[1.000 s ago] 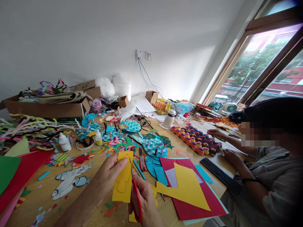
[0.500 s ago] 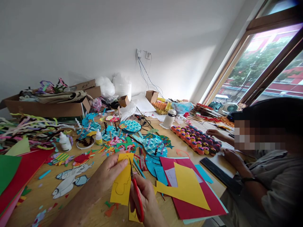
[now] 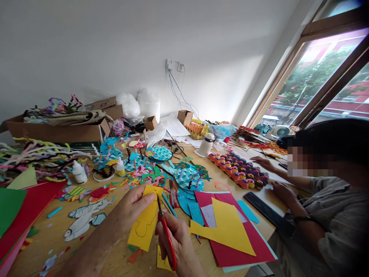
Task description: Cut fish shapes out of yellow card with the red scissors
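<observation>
Pinched between the thumb and fingers of my left hand (image 3: 137, 204) is a yellow paper strip (image 3: 144, 227) with an outline drawn on it. My right hand (image 3: 177, 238) grips red-handled scissors (image 3: 169, 242), whose dark blades meet the strip's right edge near its top. Under my right hand lies a smaller yellow piece (image 3: 163, 259). A larger yellow sheet (image 3: 230, 227) rests on red paper (image 3: 259, 252) to the right.
Glue bottles (image 3: 79, 173), paper fish (image 3: 80, 223) and blue woven discs (image 3: 187, 177) cover the wooden table (image 3: 115, 259). A painted egg tray (image 3: 239, 169) sits near a seated person (image 3: 340, 215) at the right. A cardboard box (image 3: 54, 130) stands back left.
The yellow strip has tilted, its lower end swinging left. The scissors and my right hand have shifted slightly. The person's head at the right has moved a little.
</observation>
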A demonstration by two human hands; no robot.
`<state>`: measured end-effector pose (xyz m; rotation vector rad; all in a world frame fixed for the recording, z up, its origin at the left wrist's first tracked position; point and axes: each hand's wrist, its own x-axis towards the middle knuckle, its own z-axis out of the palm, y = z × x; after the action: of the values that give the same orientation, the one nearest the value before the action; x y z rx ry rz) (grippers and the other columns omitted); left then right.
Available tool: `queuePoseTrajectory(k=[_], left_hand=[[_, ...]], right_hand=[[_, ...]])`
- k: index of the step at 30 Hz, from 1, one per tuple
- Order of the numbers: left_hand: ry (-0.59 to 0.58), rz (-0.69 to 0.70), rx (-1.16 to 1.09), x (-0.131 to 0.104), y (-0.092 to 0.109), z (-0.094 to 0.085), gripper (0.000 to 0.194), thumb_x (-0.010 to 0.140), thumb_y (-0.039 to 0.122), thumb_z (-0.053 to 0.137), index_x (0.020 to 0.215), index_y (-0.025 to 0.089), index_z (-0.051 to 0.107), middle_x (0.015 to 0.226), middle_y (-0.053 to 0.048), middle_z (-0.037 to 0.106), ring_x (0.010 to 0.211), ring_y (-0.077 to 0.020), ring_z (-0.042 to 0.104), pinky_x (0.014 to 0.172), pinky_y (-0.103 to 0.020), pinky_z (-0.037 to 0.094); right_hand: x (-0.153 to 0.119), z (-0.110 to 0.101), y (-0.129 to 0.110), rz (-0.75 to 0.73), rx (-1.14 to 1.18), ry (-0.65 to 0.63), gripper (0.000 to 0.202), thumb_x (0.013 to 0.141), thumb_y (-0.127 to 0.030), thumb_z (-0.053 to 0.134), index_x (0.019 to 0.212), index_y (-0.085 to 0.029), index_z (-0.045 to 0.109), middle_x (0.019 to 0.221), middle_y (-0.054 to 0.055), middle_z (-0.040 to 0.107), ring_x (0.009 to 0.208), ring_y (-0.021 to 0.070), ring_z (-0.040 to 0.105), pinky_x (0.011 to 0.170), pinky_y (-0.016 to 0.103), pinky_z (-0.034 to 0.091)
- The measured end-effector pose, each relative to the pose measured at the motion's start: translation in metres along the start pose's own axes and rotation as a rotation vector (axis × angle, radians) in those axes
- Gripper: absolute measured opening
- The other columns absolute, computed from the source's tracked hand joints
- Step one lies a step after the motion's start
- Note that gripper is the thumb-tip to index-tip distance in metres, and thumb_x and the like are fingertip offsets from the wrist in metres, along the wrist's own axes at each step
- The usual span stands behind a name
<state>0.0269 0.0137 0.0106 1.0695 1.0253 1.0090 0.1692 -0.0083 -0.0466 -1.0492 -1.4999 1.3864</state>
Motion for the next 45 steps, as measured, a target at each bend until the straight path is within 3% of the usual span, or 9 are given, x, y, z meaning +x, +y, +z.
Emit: queuePoseTrajectory(k=[7,18,24,30,45], left_hand=[[-0.038,0.006,-0.011,-0.001,0.001,0.002,0.021,0.073,0.04,0.063,0.082,0.021,0.063,0.054,0.004,0.059,0.047,-0.0141,0.055,0.049,-0.023,0.043],[-0.062,-0.017,-0.054,0.002,-0.002,-0.001,0.02,0.074,0.038,0.063,0.085,0.021,0.063,0.055,0.004,0.059,0.057,-0.0162,0.06,0.053,-0.023,0.046],[-0.013,-0.001,-0.016,0.001,-0.002,0.0,0.02,0.074,0.041,0.062,0.078,0.022,0.059,0.056,0.005,0.058,0.05,-0.0128,0.056,0.048,-0.021,0.042],[-0.055,-0.017,-0.033,0.0,-0.002,0.003,0.019,0.076,0.039,0.06,0.084,0.022,0.058,0.054,0.005,0.059,0.046,-0.0123,0.054,0.047,-0.021,0.043],[0.027,-0.026,-0.046,0.0,-0.005,0.007,0.021,0.072,0.04,0.062,0.076,0.02,0.058,0.055,0.005,0.058,0.046,-0.0103,0.051,0.043,-0.019,0.038]], right_hand=[[0.0,-0.001,0.0,-0.007,-0.021,-0.013,0.05,0.08,-0.065,0.042,0.061,-0.019,0.042,0.044,-0.007,0.037,0.034,0.0053,0.034,0.032,0.014,0.025],[-0.001,0.0,-0.004,-0.007,-0.031,-0.007,0.049,0.08,-0.064,0.042,0.059,-0.02,0.041,0.043,-0.008,0.035,0.034,0.0055,0.033,0.031,0.015,0.024],[-0.001,-0.001,-0.001,-0.024,-0.035,0.007,0.045,0.082,-0.057,0.045,0.059,-0.02,0.041,0.047,-0.007,0.034,0.036,0.0054,0.033,0.033,0.015,0.024],[0.001,0.0,0.002,-0.037,-0.012,-0.022,0.046,0.084,-0.059,0.042,0.061,-0.019,0.043,0.044,-0.007,0.038,0.035,0.0052,0.033,0.032,0.014,0.025],[0.001,0.002,0.008,-0.013,0.013,0.005,0.046,0.085,-0.056,0.046,0.06,-0.017,0.046,0.044,-0.007,0.038,0.035,0.0047,0.034,0.033,0.013,0.026]])
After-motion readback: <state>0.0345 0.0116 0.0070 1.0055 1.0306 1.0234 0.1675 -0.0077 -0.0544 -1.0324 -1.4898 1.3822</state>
